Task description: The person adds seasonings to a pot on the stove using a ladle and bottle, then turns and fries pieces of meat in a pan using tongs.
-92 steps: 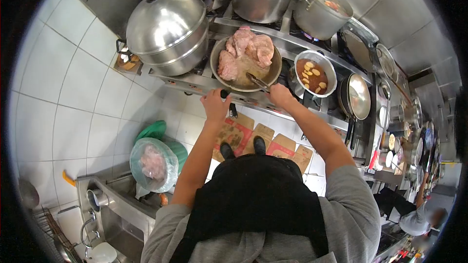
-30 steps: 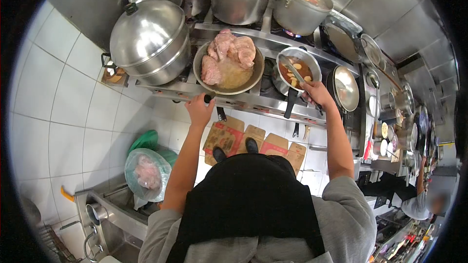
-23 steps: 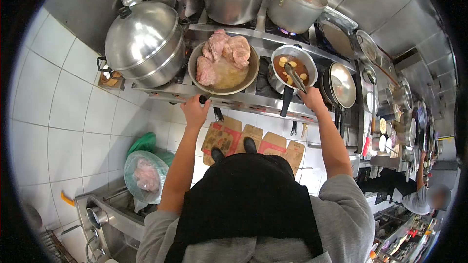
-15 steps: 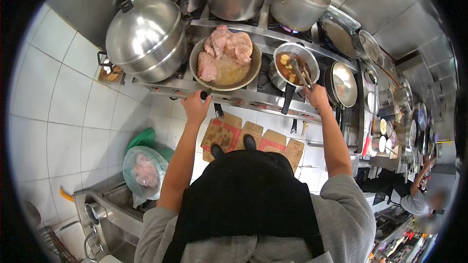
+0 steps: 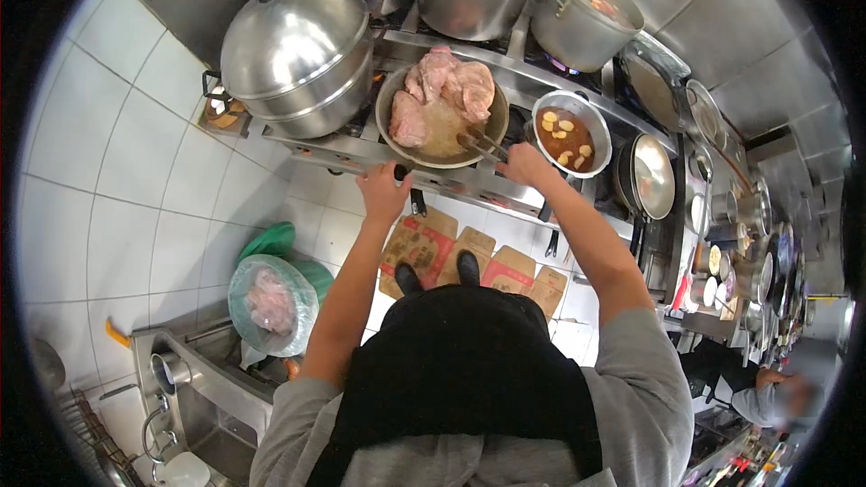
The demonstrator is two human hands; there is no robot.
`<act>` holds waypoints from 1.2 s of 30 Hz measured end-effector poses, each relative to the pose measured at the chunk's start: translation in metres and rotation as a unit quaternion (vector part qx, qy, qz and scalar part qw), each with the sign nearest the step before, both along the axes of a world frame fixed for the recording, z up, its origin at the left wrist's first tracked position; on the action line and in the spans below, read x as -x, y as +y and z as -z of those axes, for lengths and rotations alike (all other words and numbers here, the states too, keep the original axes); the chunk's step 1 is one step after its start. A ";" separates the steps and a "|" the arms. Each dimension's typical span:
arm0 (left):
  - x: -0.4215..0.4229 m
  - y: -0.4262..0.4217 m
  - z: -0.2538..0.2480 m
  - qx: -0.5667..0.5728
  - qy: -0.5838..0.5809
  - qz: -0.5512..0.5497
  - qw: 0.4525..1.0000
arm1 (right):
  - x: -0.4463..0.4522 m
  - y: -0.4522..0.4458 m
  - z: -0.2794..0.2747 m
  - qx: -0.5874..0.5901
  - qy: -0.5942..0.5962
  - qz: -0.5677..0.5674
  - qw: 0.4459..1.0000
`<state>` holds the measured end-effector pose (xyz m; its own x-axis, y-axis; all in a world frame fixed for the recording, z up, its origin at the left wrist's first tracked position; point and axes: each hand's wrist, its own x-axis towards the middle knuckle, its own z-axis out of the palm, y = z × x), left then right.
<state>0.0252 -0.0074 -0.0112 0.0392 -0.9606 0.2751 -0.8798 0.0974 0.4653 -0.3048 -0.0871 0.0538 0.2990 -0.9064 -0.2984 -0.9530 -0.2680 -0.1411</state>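
Observation:
My left hand point(image 5: 383, 191) is closed around the black handle point(image 5: 401, 172) of the wide pan point(image 5: 390, 139) on the stove's front row. In my right hand point(image 5: 527, 166) are metal tongs point(image 5: 484, 144), their tips inside that pan at its lower right. Large pieces of pinkish meat point(image 5: 446, 88) fill the pan's upper and left part, with yellowish liquid point(image 5: 442, 131) below them. Just right of my right hand stands a smaller pot point(image 5: 603, 142) of reddish-brown liquid with pale yellow slices point(image 5: 566, 125) floating in it.
A big domed steamer point(image 5: 298, 45) stands left of the pan, and tall pots point(image 5: 474, 0) line the back row. Stacked pans point(image 5: 653, 177) sit at the right. A bag-lined green bin point(image 5: 311, 275) is by the sink point(image 5: 212, 428). Far right, a person point(image 5: 762, 404) is bent over.
My right hand and the tongs have moved left from the smaller pot to the meat pan. The left hand keeps its hold on the handle. The view has shifted, and the far person's arm is lower.

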 end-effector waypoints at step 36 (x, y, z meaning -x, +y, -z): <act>0.000 -0.001 -0.006 0.000 0.020 0.013 1.000 | -0.009 -0.020 0.024 -0.035 -0.036 -0.106 0.993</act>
<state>0.0252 -0.0088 -0.0048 0.0256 -0.9613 0.2743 -0.8579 0.1197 0.4996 -0.2956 -0.1076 0.0302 0.5041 -0.7980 -0.3303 -0.8629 -0.4492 -0.2318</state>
